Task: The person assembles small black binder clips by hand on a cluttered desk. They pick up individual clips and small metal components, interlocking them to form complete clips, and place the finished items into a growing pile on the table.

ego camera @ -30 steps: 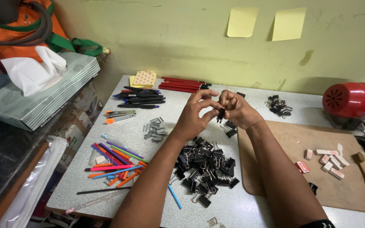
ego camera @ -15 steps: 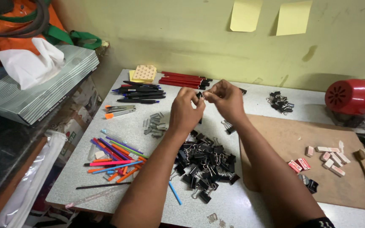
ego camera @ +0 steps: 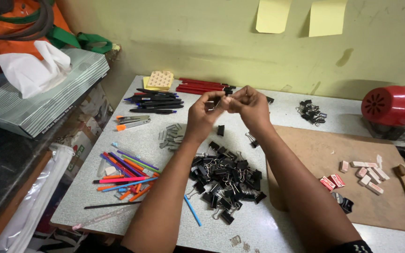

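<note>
In the head view, both hands meet above the middle of the speckled grey counter (ego camera: 277, 220): the left hand (ego camera: 202, 112) and the right hand (ego camera: 249, 105) are each closed in a pinch on one small black binder clip (ego camera: 224, 95), held raised between the fingertips at the upper centre of the frame, clear of the surface. To work the clip well, it seems best to keep one hand steady on the black body while the other presses or folds the wire handles, fingertips kept off the sprung mouth. Directly below the hands, in the lower centre, lies a heap of black binder clips (ego camera: 226, 180), too many and too tangled to count; a smaller cluster of clips (ego camera: 311, 111) sits at the upper right. Two yellow sticky notes (ego camera: 273, 15) hang on the wall. A row of black pens (ego camera: 155, 100) and a row of red pencils (ego camera: 202, 85) lie at the upper centre-left, their numbers unclear. Coloured pens (ego camera: 125, 173) fan out at the lower left. About eight small erasers (ego camera: 362, 173) rest on the brown board (ego camera: 315, 154) at the right, and one red round appliance (ego camera: 392, 105) stands behind it.
</note>
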